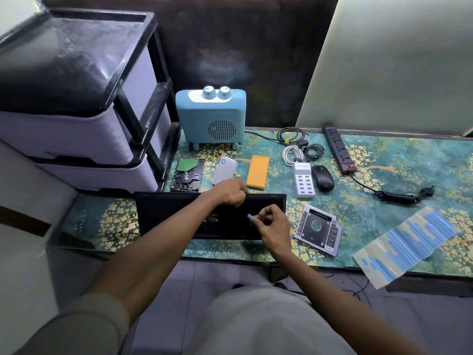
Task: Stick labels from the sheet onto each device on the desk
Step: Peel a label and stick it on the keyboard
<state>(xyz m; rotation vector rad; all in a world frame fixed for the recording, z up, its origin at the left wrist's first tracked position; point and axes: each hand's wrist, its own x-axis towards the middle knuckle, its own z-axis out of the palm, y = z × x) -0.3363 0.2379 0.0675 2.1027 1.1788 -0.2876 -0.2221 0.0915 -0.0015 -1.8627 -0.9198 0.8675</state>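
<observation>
My right hand (272,224) is curled nearly closed, thumb and forefinger pinching a small blue label (249,215) just above the black flat device (179,213) in front of me. My left hand (229,192) is closed over that device's far edge, gripping it near the middle, with my forearm crossing its dark back. The label sheet (407,243) lies well to the right on the surface (371,213), partly overhanging the near edge, with many blue strips on it.

Beyond the black device, left to right, sit a bare hard drive (188,175), a white pocket drive (224,170) and an orange slab (257,172); my left knuckles are just beside the last two. Right of my right hand lies a silver drive caddy (317,230). Further back are a white multi-port charger (303,180), a black mouse (323,178), coiled cables (294,147) and a black power strip (339,149). A blue speaker (211,119) stands upright at the back, beside the drawer unit (76,98).
</observation>
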